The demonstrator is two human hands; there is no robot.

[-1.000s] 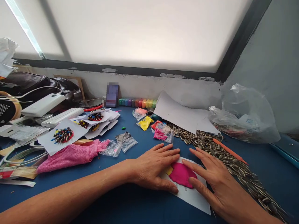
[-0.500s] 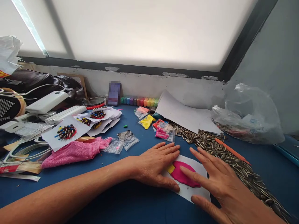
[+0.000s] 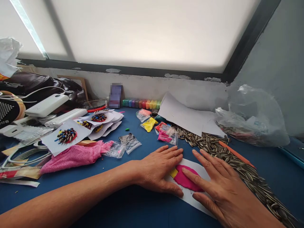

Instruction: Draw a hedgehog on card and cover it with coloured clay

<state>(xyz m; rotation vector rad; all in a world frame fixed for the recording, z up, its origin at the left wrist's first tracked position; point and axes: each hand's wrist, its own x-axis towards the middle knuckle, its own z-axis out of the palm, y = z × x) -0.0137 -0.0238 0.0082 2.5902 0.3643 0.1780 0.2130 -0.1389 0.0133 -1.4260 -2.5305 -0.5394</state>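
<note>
A white paper sheet lies on the blue table before me, bearing a flattened patch of magenta modelling clay with a small yellow clay piece at its left end. Short drawn legs show beneath the patch. My left hand rests flat over the sheet's left side, fingers stretched out. Over the right side, my right hand has its fingers spread, and its index fingertip touches the magenta clay. Neither hand grips anything. The hands cover both side edges of the sheet.
Sunflower seeds spread along the right with an orange pencil-like stick on them. Small bags of coloured clay lie ahead. At left are seed-studded paper pictures, a pink cloth and white power banks. A plastic bag stands back right.
My right hand has shifted slightly, its thumb moving a little left and up over the paper. The left hand stays nearly where it was.
</note>
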